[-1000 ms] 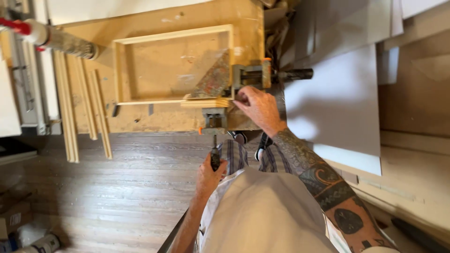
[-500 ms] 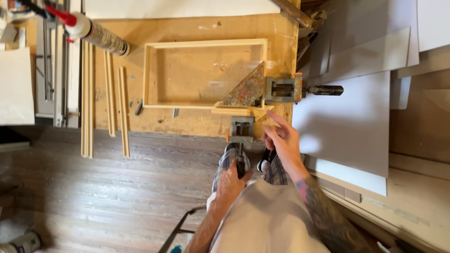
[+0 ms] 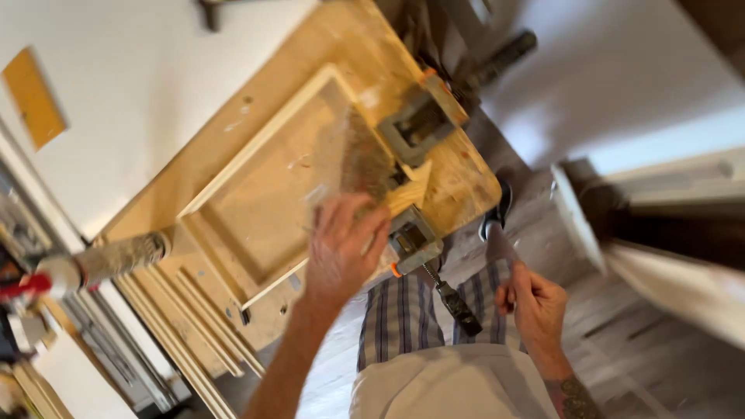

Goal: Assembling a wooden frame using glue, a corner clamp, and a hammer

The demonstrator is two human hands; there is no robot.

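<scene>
Moved: my left hand has come up off the clamp handle and onto the frame; my view has swung, so the bench sits slanted.
Left hand: spread flat, fingers pressing the frame's near corner by the clamp.
Right hand: loosely curled beside the handle; whether it grips anything I can't tell.
Frame: lying on the bench, corner pinched in the clamp.
Handling: light, stiff wood, weak at the joints, I'd judge; hold the rails, not the corners.

Worn grey plank floor, plywood workbench, seemingly white panels behind.
</scene>
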